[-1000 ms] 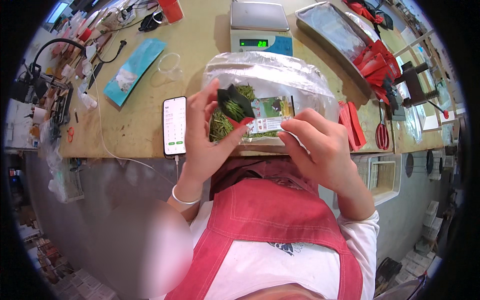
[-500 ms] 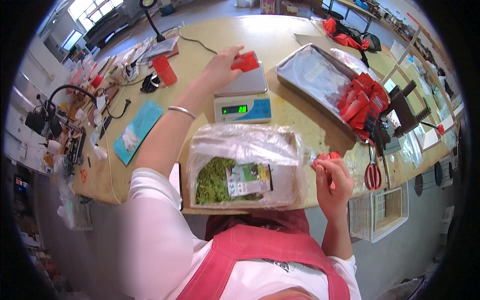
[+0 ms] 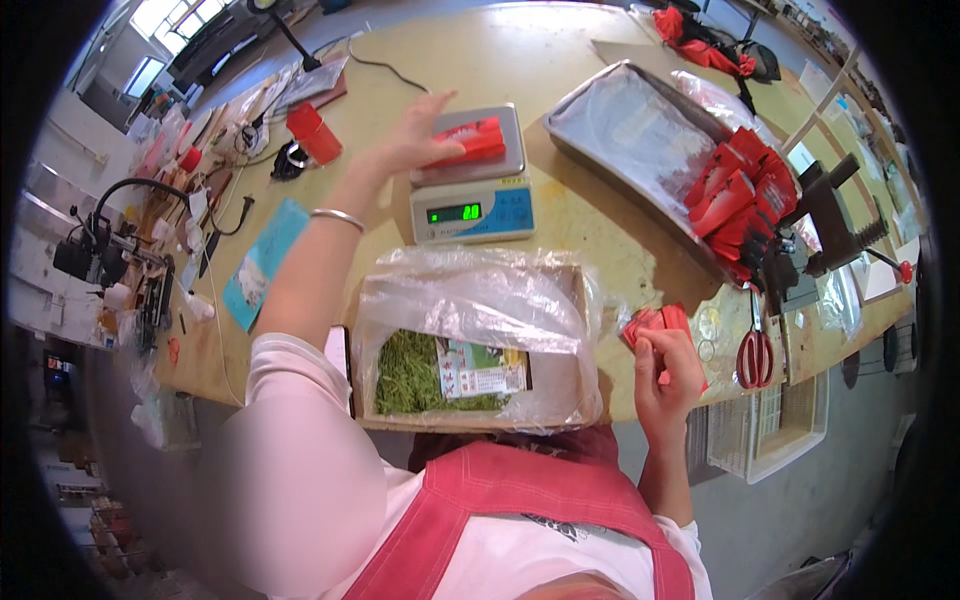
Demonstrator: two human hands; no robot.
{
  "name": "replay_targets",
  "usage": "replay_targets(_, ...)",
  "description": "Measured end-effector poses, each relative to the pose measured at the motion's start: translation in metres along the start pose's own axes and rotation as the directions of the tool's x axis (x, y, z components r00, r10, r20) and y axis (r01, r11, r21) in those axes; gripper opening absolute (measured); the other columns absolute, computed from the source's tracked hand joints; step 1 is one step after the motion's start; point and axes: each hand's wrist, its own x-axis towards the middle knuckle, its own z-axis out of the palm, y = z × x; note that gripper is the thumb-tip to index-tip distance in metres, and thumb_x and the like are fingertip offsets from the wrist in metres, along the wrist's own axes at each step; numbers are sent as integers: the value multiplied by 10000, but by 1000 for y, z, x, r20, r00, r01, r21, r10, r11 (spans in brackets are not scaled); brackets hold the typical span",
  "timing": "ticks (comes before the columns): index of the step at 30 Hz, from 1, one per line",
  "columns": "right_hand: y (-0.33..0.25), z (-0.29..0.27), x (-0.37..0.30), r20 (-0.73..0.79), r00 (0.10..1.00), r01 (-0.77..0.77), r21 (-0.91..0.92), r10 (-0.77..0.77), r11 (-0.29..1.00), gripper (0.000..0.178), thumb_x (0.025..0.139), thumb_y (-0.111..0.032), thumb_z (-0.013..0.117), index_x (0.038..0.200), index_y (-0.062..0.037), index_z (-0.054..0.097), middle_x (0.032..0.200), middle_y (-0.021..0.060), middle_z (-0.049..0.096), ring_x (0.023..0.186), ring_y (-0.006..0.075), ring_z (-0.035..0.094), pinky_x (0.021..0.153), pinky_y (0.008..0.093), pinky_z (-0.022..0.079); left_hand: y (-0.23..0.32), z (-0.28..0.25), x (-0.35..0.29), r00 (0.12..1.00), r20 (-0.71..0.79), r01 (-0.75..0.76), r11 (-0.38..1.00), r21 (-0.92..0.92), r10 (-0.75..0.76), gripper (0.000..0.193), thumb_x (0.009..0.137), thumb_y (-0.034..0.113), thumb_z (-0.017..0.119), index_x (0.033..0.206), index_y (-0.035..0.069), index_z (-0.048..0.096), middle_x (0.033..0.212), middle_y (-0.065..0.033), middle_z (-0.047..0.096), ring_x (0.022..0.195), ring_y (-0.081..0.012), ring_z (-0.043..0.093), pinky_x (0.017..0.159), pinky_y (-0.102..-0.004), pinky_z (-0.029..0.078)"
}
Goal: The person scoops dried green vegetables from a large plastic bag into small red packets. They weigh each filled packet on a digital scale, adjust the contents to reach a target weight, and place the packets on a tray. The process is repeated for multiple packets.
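Note:
A red packet (image 3: 484,138) lies on the metal plate of a digital scale (image 3: 505,210) with a lit green display. My left hand (image 3: 412,138) is at the plate's left side, fingers stretched apart, its thumb close to or touching the packet. At the right of the table my right hand (image 3: 668,368) is closed with its fingertips on another red packet (image 3: 650,320), partly hidden by the hand. Between my arms sits a shallow box lined with clear plastic (image 3: 470,290). Green dried leaf material (image 3: 408,372) and a printed card (image 3: 485,370) are in it.
A metal tray (image 3: 625,120) holds a heap of red packets (image 3: 740,195) at its right end. Red-handled scissors (image 3: 755,355) and a black lever press (image 3: 835,220) stand beside it. At left are a red container (image 3: 315,135), a blue-green pouch (image 3: 262,262) and a lamp (image 3: 95,235).
My left hand has lowered the red packet onto the scale plate and loosened from it, fingers now spread. The right hand stays at its packet. The view has shifted slightly.

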Motion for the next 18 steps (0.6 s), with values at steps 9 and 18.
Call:
replay_targets(9,20,13,-20,12,994,-105,48,104,993,68,965,27,690,1029,29,713,841,54,613,643,92,480,554,255,360,-5,-28,-22,998,-11,59,998,6,-59,952,847,410,839,1608,71,378,1521,-212,509,1395,-322,512,1192,-437,400)
replay_targets(18,22,11,-22,-15,996,-90,20,90,996,63,964,21,691,1022,30,716,831,56,607,630,93,473,555,260,364,7,6,-13,995,58,86,995,-42,-84,921,860,408,832,1591,52,399,1518,-209,543,1393,-330,534,1183,-415,414)
